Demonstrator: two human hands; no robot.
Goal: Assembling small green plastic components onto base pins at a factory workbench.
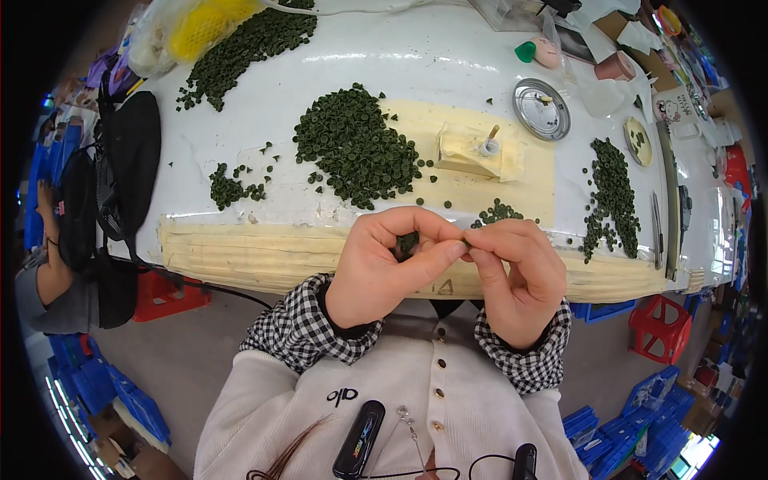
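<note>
Around the taped block [468,165] on the white bench [248,120]: a large heap [352,152] of dark green cone-like pieces to its left, and a small cluster [226,189] farther left. Another long heap [248,48] lies far left and beyond it. A narrow pile [612,200] is to its right, with tweezers [657,232] past that, near the bench's end. Black bag [134,168] at far left of the block; another person's arm [53,268] beyond the bag. Small pile [500,211] just on the near side of the block, its near part possibly covered by the right hand.

Both hands are nearer the wearer than the block, over the bench's padded front edge [240,252]. One dark green piece [466,242] sits at the meeting fingertips. Left hand [372,268]: thumb and index closed in a pinch on it; other green shows inside the finger loop, held or lying behind, cannot tell. Right hand [522,276]: thumb and index pinched at the same piece, other fingers curled.

Containers: metal dish [518,98] right of and beyond the block, a few small bits inside. Cream dish [632,128] farther right, some dark pieces in it. White holder [490,148] atop the block, a thin peg [494,134] standing in it.
</note>
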